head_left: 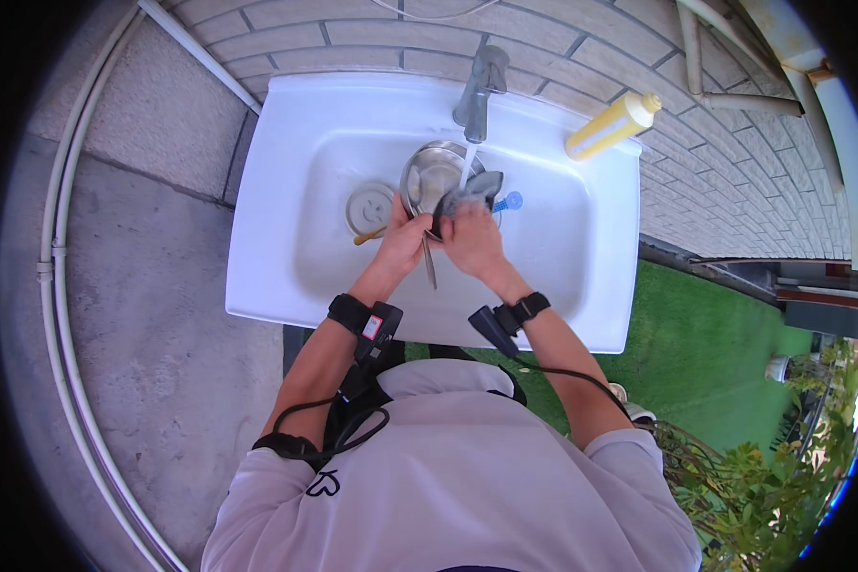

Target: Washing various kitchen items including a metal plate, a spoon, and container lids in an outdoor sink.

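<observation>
A round stainless steel bowl [436, 155] is tilted in the white sink [543, 272] beneath the tap [483, 91]. My left hand [402, 242] is closed on the bowl's near-left rim. Running water falls onto a dark grey cloth [486, 184], which my right hand [474, 238] presses against the bowl's right side. A thin metal handle [430, 267] sticks out below the bowl between my hands; its other end is hidden. Left of the bowl lies a round, pale, dish-like piece [367, 205], with a brown handle [369, 235] beside it. A blue handle-like piece [510, 201] shows right of the cloth.
A yellow bottle [612, 127] stands on the sink's back right corner. Behind the sink rises a brick wall [353, 43]. Pipes [57, 238] run along the left over concrete; green turf [696, 343] and plants [763, 486] lie to the right.
</observation>
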{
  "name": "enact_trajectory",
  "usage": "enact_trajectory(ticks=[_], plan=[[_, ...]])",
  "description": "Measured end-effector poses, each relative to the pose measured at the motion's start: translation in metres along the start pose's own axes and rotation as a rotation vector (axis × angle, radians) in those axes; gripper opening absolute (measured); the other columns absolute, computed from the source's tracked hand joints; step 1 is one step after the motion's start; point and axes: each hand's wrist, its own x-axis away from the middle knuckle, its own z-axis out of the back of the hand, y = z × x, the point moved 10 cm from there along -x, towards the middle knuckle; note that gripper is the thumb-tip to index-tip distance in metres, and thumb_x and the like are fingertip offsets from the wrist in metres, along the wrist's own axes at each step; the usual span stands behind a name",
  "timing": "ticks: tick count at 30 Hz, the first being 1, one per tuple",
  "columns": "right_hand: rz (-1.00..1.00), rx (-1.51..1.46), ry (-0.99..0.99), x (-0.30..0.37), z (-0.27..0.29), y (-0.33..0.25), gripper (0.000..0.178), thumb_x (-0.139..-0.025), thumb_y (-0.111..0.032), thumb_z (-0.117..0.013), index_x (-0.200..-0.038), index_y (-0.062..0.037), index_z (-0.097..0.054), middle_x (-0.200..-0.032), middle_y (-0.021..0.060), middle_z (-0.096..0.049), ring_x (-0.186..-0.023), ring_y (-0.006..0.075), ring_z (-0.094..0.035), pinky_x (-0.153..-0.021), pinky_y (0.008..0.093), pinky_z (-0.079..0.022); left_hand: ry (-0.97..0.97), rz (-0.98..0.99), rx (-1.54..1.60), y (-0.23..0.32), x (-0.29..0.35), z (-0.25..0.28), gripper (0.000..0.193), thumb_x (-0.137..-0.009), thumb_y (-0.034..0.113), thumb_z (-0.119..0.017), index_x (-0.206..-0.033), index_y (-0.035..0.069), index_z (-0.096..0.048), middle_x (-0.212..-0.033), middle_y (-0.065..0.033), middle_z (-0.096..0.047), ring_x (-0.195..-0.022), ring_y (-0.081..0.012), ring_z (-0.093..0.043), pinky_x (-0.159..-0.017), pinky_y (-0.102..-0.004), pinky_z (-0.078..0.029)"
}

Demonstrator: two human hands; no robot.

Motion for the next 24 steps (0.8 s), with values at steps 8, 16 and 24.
enact_trajectory(ticks=[8,16,24], plan=[[0.284,-0.53,-0.144,0.009,-0.015,-0.015,0.022,-0.076,-0.02,-0.049,-0.09,-0.0045,-0.056,-0.086,0.0173,-0.054,-0.083,0.033,-0.053,-0.074,0.04,-0.042,-0.012,0.067,-0.01,0.001,0.003,0.013,0.05,-0.07,-0.011,-0.038,-0.113,0.012,-0.032,-0.107,-0.0104,-0.046,-0.088,-0.0219,-0.055,-0.062,-0.0425,-0.056],[0.164,0.29,-0.041,-0.005,0.006,0.032,0.034,-0.063,-0.014,-0.06,-0.095,-0.0055,-0.053,-0.1,0.009,-0.047,-0.098,0.024,-0.042,-0.081,0.0334,-0.036,-0.093,0.232,-0.149,-0.013,0.021,-0.001,0.065,-0.07,-0.007,-0.04,-0.129,0.012,-0.021,-0.114,-0.0151,-0.043,-0.096,-0.0343,-0.053,-0.068,-0.0566,-0.05],[0.349,-0.187,0.034,0.005,-0.009,0.005,0.043,-0.066,-0.002,-0.051,-0.108,0.0032,-0.043,-0.11,0.0189,-0.041,-0.101,0.0341,-0.042,-0.086,0.0404,-0.036,-0.227,0.396,0.098,-0.041,0.018,-0.02,0.069,-0.065,-0.007,-0.042,-0.127,0.015,-0.021,-0.116,-0.0149,-0.039,-0.1,-0.036,-0.05,-0.07,-0.0603,-0.047]])
